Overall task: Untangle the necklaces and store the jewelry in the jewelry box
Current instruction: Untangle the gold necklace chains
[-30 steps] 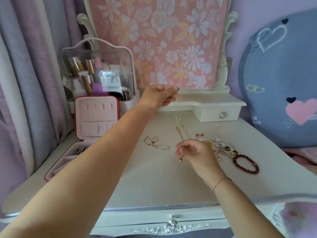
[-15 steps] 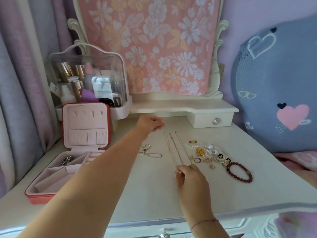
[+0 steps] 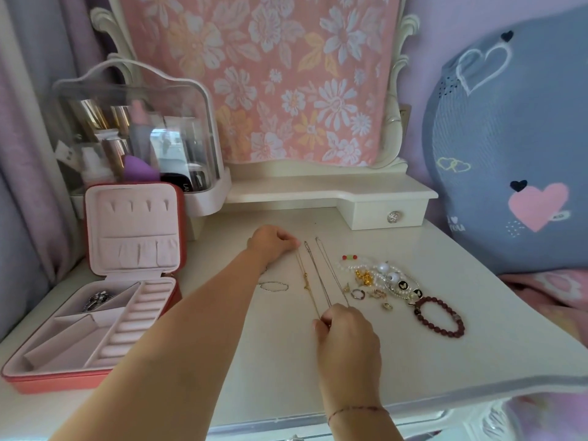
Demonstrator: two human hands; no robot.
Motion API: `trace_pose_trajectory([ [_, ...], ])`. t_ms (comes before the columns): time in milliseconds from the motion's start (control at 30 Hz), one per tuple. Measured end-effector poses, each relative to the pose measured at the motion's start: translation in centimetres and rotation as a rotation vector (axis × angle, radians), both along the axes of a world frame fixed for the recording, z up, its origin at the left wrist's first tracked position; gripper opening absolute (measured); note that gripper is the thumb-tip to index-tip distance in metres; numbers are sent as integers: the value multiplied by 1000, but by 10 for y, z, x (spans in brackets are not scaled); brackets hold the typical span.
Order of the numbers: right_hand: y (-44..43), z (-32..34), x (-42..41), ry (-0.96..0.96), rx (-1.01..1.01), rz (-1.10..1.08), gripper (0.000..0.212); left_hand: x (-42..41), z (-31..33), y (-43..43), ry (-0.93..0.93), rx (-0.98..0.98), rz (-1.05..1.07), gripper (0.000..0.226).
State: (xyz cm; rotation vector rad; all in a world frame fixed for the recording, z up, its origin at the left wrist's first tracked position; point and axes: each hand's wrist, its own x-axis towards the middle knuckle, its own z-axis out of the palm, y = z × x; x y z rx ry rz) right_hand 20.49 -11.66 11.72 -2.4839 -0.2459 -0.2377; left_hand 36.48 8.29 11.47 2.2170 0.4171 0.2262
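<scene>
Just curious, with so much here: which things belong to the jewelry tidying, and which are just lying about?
Job: thin metal chain necklaces, open pink jewelry box, pearl trinket pile, dark red bead bracelet.
Lying about: clear plastic cosmetics case, blue heart cushion.

Three chain strands point(image 3: 317, 275), one beaded bracelet point(image 3: 436, 299), one jewelry box point(image 3: 130, 224), one cosmetics case point(image 3: 136, 122).
</scene>
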Motion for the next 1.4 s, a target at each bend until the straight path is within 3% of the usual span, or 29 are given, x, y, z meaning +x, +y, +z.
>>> trace_pose_trajectory([
  [233,0,-4,1,-22,-20,-1,18,4,-1,-2,14,133,-30,18],
  [633,-2,-13,4,-61,84,-25,13,-8,7,1,-10,43,-73,18],
  [800,-4,-12,3,-57,132,-31,26,-27,20,19,-29,11,-106,18],
  [933,0,-4,0,-150,188,-6,29,-53,23,38,51,94,-120,21],
  [1133,36,7,13,-365,-82,278,30,-75,19,47,62,170,-130,23],
  [1300,53,0,24,-155,-319,452,52,-87,29,43,138,192,-233,35],
  [1400,57,-4,26,-91,-420,462,54,-93,31,43,202,283,-243,25],
])
